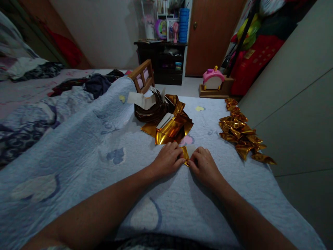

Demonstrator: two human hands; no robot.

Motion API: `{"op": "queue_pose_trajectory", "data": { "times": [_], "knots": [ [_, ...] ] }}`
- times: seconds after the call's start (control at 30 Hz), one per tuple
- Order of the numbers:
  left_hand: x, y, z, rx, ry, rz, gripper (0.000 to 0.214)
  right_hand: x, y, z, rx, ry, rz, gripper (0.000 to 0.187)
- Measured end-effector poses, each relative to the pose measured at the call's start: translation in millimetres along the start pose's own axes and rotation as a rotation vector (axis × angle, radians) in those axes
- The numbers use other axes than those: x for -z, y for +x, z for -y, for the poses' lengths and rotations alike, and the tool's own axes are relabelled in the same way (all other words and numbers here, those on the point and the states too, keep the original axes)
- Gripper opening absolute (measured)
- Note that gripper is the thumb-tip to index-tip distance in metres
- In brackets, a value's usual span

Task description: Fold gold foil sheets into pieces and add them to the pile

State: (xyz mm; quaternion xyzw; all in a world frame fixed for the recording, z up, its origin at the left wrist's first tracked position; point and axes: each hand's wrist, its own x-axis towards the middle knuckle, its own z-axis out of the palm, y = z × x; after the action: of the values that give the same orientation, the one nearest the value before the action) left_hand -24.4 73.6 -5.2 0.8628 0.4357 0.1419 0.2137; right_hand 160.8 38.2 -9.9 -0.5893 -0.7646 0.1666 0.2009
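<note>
A small piece of gold foil paper (185, 153) lies on the light blue quilt (104, 166) between my two hands. My left hand (168, 159) presses on its left side with curled fingers. My right hand (204, 165) pinches its right edge, fingers closed together. Just beyond them sits a stack of gold foil sheets (170, 128) with a white paper strip on top. A pile of folded gold foil pieces (240, 132) runs along the quilt's right side.
A dark round basket (151, 109) with white paper stands behind the foil stack, beside a wooden frame (142, 74). Clothes and bedding lie at the left. A grey wall panel borders the right. A dark cabinet, a door and a pink toy are at the back.
</note>
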Motion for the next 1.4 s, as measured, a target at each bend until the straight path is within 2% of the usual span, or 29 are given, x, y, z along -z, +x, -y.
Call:
{"op": "queue_pose_trajectory", "data": {
  "times": [0.33,0.67,0.97,1.2,1.4],
  "knots": [
    [-0.9,0.5,-2.3,0.015,0.047,0.002,0.014,-5.1,-3.4,-2.7,0.051,-0.029,-0.077,0.007],
    [-3.5,-0.3,-2.6,0.026,0.059,-0.007,0.014,-4.7,-5.5,5.4,0.037,-0.093,-0.088,0.008],
    [0.5,0.9,-4.1,0.051,0.053,0.018,0.013,-2.1,-5.9,8.2,-0.005,-0.231,-0.072,0.019],
    [2.6,0.8,-1.6,0.041,0.037,0.038,0.012,-6.1,-5.8,-2.2,0.049,-0.175,-0.096,0.032],
    [6.7,2.9,0.5,0.051,-0.01,0.061,0.009,-5.3,-6.5,-9.9,0.059,-0.171,-0.048,0.047]
  ]
}}
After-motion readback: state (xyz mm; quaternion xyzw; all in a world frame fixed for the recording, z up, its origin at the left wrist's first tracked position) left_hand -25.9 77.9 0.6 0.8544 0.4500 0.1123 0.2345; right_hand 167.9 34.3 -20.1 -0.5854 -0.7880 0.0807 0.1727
